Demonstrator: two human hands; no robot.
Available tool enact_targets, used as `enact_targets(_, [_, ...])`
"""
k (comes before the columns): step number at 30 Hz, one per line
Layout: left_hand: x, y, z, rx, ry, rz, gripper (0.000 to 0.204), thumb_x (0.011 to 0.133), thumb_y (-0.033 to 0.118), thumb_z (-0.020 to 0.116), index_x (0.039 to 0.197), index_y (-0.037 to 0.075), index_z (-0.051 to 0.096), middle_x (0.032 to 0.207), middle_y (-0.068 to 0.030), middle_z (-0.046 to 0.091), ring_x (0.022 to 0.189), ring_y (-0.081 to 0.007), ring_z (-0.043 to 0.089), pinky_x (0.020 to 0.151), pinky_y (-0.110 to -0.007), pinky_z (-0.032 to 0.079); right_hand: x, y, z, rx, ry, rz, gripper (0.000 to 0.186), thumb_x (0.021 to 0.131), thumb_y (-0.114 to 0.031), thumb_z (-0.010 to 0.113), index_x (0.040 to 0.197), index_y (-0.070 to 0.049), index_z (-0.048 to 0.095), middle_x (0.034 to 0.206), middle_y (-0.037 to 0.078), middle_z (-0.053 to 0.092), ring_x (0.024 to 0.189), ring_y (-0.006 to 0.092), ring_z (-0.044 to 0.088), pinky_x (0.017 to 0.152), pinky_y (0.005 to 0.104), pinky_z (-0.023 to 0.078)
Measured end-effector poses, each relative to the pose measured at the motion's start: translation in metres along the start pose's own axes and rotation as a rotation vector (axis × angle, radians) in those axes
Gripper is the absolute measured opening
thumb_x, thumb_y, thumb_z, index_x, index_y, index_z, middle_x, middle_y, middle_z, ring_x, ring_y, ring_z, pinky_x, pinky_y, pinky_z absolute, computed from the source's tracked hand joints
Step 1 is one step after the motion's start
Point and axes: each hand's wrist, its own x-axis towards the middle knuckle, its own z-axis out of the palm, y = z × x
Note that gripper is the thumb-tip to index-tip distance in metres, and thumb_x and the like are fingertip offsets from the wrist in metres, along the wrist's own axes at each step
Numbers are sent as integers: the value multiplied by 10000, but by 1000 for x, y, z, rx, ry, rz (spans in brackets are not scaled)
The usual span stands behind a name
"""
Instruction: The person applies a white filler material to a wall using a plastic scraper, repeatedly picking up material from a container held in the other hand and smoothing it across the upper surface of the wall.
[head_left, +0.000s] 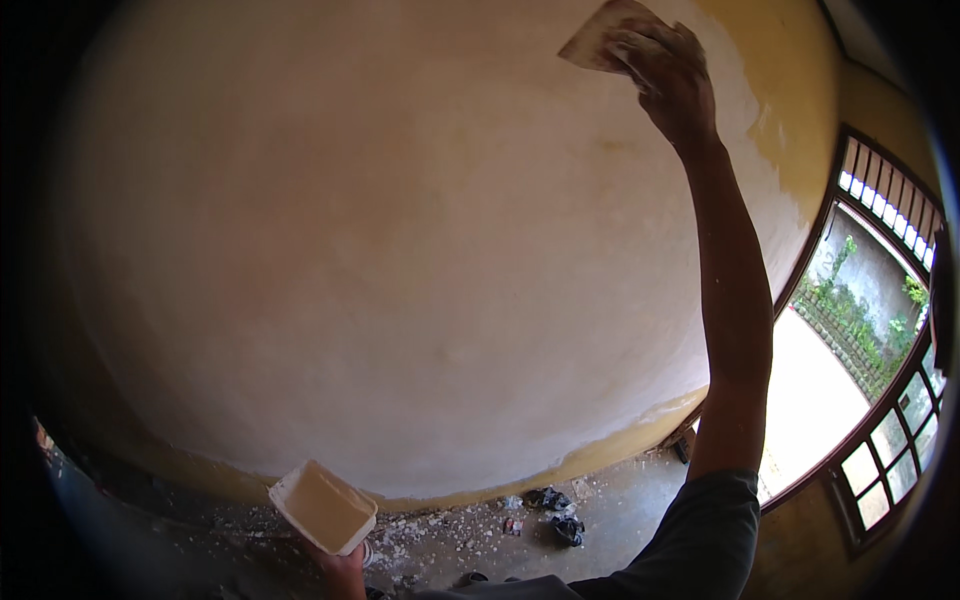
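Note:
High at the upper right, my right hand (pixel 668 70) is closed around a flat, thin putty scraper (pixel 592 45) with a smeared surface. The scraper lies at or close to the wall (pixel 400 250), which carries a pale coat of filler over yellow paint. Whitish residue marks the fingers. Low on the left, my left hand (pixel 338 568) grips a white rectangular tub (pixel 300 521) from below; its fingers are mostly hidden. Smooth cream-coloured putty (pixel 325 507) shows inside the tub, which is tilted and has a smeared rim.
White flakes and debris (pixel 430 535) litter the grey floor along the wall's foot. Crumpled black plastic (pixel 566 529) lies among them. To the right is a bright open doorway (pixel 815 390) with a dark frame and a paned window panel (pixel 890 450). Bare yellow paint (pixel 790 80) borders the coat.

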Motion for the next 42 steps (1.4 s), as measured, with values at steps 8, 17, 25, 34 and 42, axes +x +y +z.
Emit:
enact_targets(8, [25,4,12,-1014,-16,-628,1009,695,233,889,1491,-7,318,1401,-219,491,1263,-354,529,1068,-476,430,120,-129,49,152,-522,-196,239,898,-220,547,1054,-223,728,1163,38,702,1317,263,504,1222,547,203])
enact_targets(17, [15,-38,-4,-876,158,-497,971,709,278,876,1481,7,354,1384,-220,509,1260,-357,529,1068,-495,426,28,-55,57,150,-243,-97,244,887,-175,580,1053,-275,728,1302,-51,651,1371,255,457,1218,630,65])
enact_targets(25, [34,27,16,-1233,59,-715,589,985,590,425,1392,176,530,1340,-43,592,1233,-301,567,1051,-532,454,3,-40,29,48,-364,22,216,821,-146,679,1000,-253,736,1214,-34,691,1308,267,522,1171,593,274])
enact_targets(34, [36,13,-9,-1180,-47,-698,556,978,552,474,1377,169,536,1324,-53,602,1231,-298,568,1041,-547,458,-41,-55,3,-300,-309,307,272,870,-113,690,1048,-310,749,1200,-82,696,1259,192,530,1132,580,271])
enact_targets(42, [56,53,-15,-1178,-45,-748,553,974,546,483,1376,170,536,1323,-53,602,1236,-299,564,1041,-551,457,30,-83,24,-103,-12,401,85,848,-176,695,928,-150,707,1022,102,670,928,284,643,807,428,589])
